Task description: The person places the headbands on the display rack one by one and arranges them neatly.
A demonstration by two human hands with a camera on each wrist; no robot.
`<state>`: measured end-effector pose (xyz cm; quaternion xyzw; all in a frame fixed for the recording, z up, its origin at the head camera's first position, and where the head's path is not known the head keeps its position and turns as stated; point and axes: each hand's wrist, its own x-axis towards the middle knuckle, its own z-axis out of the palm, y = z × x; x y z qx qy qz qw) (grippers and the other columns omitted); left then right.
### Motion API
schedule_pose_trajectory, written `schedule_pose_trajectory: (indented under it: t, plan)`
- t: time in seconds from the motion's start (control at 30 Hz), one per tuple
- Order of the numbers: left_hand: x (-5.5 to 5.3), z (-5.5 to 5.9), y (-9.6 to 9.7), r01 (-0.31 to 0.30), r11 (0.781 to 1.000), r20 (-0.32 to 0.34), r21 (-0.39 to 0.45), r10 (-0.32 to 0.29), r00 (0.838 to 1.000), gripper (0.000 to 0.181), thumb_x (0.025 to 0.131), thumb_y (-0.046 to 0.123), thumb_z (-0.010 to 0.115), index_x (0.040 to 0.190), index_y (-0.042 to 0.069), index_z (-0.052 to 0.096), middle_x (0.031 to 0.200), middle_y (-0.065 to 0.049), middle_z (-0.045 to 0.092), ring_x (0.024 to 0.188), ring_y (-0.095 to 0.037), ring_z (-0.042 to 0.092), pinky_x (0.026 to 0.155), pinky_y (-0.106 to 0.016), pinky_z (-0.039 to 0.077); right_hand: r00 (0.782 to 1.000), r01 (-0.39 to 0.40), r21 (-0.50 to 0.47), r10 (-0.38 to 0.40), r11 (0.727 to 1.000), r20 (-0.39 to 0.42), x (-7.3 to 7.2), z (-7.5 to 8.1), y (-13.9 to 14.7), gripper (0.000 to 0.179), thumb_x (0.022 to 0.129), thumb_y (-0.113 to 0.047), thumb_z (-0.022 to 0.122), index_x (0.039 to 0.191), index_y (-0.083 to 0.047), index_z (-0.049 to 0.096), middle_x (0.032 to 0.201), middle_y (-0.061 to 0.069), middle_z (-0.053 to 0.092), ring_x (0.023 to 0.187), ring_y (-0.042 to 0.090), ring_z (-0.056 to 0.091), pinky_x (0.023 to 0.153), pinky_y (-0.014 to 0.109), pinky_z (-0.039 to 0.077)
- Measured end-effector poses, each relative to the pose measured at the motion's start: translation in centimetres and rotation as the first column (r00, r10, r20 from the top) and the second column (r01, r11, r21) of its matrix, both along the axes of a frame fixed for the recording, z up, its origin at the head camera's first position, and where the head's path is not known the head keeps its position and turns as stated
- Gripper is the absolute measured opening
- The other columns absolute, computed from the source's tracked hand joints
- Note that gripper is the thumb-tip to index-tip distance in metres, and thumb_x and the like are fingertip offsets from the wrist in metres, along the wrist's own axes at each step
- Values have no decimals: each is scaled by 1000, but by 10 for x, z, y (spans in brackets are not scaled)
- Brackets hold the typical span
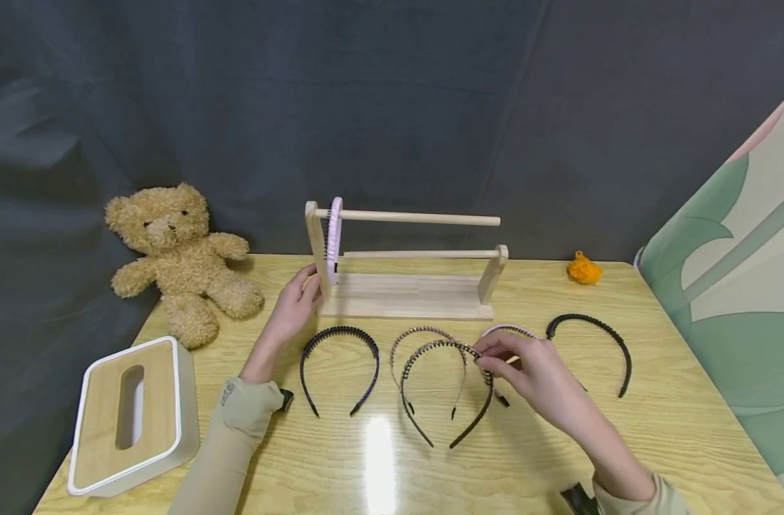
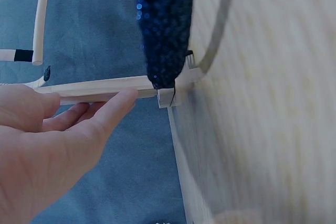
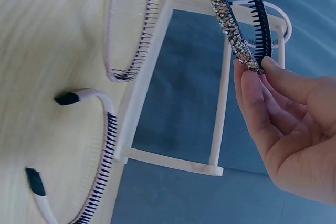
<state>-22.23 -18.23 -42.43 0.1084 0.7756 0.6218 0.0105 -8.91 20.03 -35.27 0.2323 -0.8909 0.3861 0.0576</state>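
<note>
My right hand (image 1: 536, 372) pinches a glittery headband (image 3: 228, 24) with black teeth by its upper curve, ends hanging downward in the head view. At the wooden rack (image 1: 408, 295), my left hand (image 1: 297, 304) grips the left upright, its fingers (image 2: 118, 108) lying along the wood. A lilac headband (image 1: 333, 239) hangs on the rack's upper bar, close to that upright. On the table lie a dark headband (image 1: 339, 330), a thin beaded headband (image 1: 424, 329) partly behind the held one, a pale purple headband (image 1: 509, 328) mostly covered by my right hand, and a black headband (image 1: 614, 340).
A teddy bear (image 1: 189, 261) sits at the table's back left, leaning on the dark curtain (image 1: 366, 107). Nearer on the left stands a tissue box (image 1: 99, 400) with a wooden lid. A small orange object (image 1: 584, 269) rests by the back right edge.
</note>
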Motion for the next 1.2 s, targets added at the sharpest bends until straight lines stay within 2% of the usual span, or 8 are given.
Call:
schedule_pose_trajectory:
  t: [0.07, 0.27, 0.47, 0.67, 0.97, 1.2]
  plan:
    - [0, 0, 0, 0, 1000, 4, -3, 0, 1000, 48, 119, 12, 33, 162, -10, 32, 158, -37, 39, 144, -51, 47, 119, -46, 46, 1000, 8, -5, -8, 1000, -6, -2, 3, 0, 9, 97, -1, 79, 104, -6, 77, 94, 4, 78, 83, 10, 74, 66, 26, 67]
    - [0, 2, 1, -3, 1000, 7, 1, 3, 1000, 48, 119, 12, 33, 162, -9, 33, 158, -37, 40, 144, -50, 46, 120, -46, 47, 999, 37, -16, -38, 999, -39, -5, 10, -1, 12, 96, 0, 80, 104, -8, 78, 92, -4, 79, 81, 9, 73, 65, 25, 66]
    - [0, 2, 1, 1, 1000, 9, -3, -1, 1000, 48, 119, 12, 33, 163, -9, 31, 160, -36, 38, 145, -50, 45, 120, -46, 46, 997, 53, -48, -56, 997, -61, -7, 15, 0, 13, 95, 0, 81, 103, -9, 79, 91, -5, 79, 78, 8, 73, 64, 22, 65]
    - [-1, 1, 0, -3, 1000, 6, -1, 3, 1000, 48, 119, 12, 33, 162, -10, 32, 159, -36, 39, 145, -50, 45, 120, -45, 46, 995, 93, -75, -96, 993, -37, -9, 22, 1, 14, 95, -1, 82, 107, -9, 80, 91, -5, 78, 79, 8, 72, 66, 19, 63]
    - [-1, 0, 1, -16, 1000, -3, -5, 16, 1000, 46, 119, 10, 35, 161, -9, 35, 157, -37, 42, 143, -50, 47, 119, -45, 47, 985, 155, -133, -163, 979, -54, -10, 32, 1, 17, 92, 0, 84, 108, -4, 79, 91, 3, 79, 80, 5, 71, 72, 13, 63]
    - [-2, -2, 0, -11, 1000, -23, -5, 11, 1000, 46, 119, 9, 34, 160, -11, 35, 156, -39, 42, 142, -53, 47, 119, -47, 46, 976, 192, -183, -207, 964, -70, -11, 37, 2, 21, 91, 5, 83, 111, 0, 79, 92, 9, 78, 81, 1, 70, 71, 10, 62]
